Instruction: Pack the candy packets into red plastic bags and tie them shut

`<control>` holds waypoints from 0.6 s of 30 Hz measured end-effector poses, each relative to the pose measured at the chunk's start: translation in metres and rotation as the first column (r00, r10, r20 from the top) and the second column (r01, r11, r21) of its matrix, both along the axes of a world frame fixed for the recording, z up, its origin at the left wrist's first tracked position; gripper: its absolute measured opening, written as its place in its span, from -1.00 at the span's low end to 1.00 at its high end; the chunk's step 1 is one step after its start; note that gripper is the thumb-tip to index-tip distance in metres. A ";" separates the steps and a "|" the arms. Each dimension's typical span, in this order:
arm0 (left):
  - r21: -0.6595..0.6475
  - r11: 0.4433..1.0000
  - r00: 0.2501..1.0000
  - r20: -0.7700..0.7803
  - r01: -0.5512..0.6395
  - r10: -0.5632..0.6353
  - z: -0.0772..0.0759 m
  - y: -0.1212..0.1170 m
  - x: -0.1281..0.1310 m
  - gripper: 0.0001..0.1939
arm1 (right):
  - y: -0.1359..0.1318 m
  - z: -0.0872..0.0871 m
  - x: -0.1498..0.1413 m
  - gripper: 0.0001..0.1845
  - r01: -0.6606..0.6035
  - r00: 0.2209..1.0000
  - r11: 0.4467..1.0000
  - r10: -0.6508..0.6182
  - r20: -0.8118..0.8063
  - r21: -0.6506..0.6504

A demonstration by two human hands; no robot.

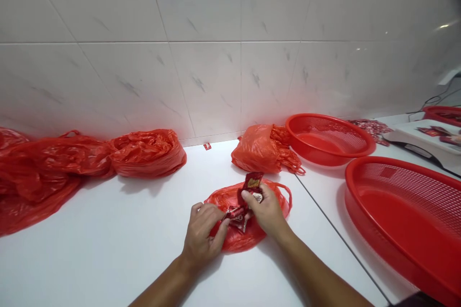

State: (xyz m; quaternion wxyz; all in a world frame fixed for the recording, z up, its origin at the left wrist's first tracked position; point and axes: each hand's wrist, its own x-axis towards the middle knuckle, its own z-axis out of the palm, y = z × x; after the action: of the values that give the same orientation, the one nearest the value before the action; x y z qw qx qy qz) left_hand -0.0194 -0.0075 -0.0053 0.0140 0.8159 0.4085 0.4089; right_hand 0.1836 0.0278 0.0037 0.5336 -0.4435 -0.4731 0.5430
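A red plastic bag [239, 244] lies opened out on the white table in front of me, its looped handle at the far right. Small dark red printed packets [237, 220] rest in its mouth. My right hand [268, 211] is closed on dark red sachets [253, 181], one with gold lettering standing up above the thumb. On the near left side, my left hand [205, 235] pinches the bag's rim, its fingertips right beside the packets. Whether those fingers also grip a packet is partly hidden.
Filled red bags [147, 153] line the wall at left. A stack of folded red bags [255, 148] stands behind my hands. Red baskets [329, 153] occupy the right, with a white scale [425, 139] and scattered packets [370, 128] beyond. One small packet [207, 146] lies near the wall.
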 end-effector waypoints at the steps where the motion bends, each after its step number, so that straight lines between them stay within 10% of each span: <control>1: 0.003 1.000 1.000 0.006 -0.030 0.030 -0.001 0.001 0.000 -0.88 | 0.003 0.002 0.005 -0.56 0.100 0.995 0.995 -0.100 0.014 0.024; 6: -0.087 0.979 0.977 -0.123 -0.184 0.173 -0.012 0.012 -0.004 -0.89 | 0.011 0.011 0.026 -0.58 0.289 0.956 0.953 -0.292 0.021 0.091; 18: -0.114 0.964 0.967 -0.121 -0.240 0.226 -0.014 0.016 -0.009 -0.80 | 0.007 0.006 0.022 -0.83 -0.086 0.876 0.967 -0.041 0.481 0.239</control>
State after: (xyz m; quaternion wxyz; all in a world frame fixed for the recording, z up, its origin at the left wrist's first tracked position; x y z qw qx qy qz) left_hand -0.0281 0.0084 -0.0193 -0.0040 0.7801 0.5273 0.3366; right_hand 0.2061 0.0352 0.0100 0.4448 -0.4874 -0.6613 0.3568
